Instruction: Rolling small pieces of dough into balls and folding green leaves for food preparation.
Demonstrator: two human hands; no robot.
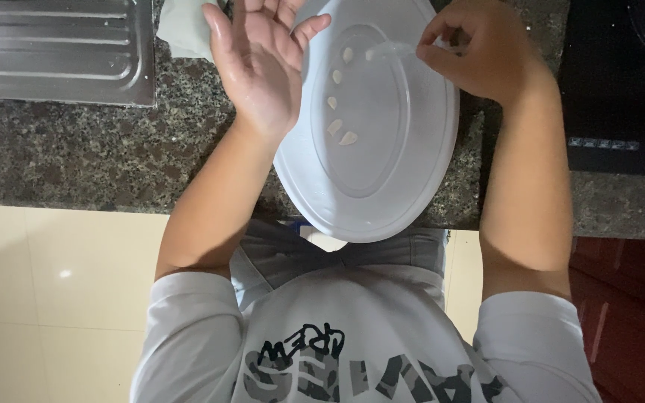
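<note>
Left hand: the left hand point(259, 63) is open, palm up and fingers spread, at about ten o'clock of the plate; it holds nothing and its fingertips just overlap the plate's rim.
Right hand: the right hand point(479, 48) is curled at about one o'clock of the plate, thumb and forefinger pinched on a small pale piece point(386, 51); whether this is another garlic clove or a bit of peel cannot be told.
Plate: the white oval plate point(419, 172) lies on the speckled stone counter point(76, 153), its near end hanging past the counter edge toward the person's body.
Cloves laid down: five peeled garlic cloves point(337, 101) lie in a loose line in the plate's well, running from twelve o'clock down toward the centre, each a little apart from the next.
Progress, as a judgement: five cloves look finished and set down; the pinched piece seems to be the one in hand. No unpeeled garlic shows, so how much is left cannot be told.
Surroundings: a steel sink drainboard point(54, 48) sits at far nine to ten o'clock, a pale cloth point(184, 30) lies behind the left hand, and a dark hob point(621, 82) lies at three o'clock.
</note>
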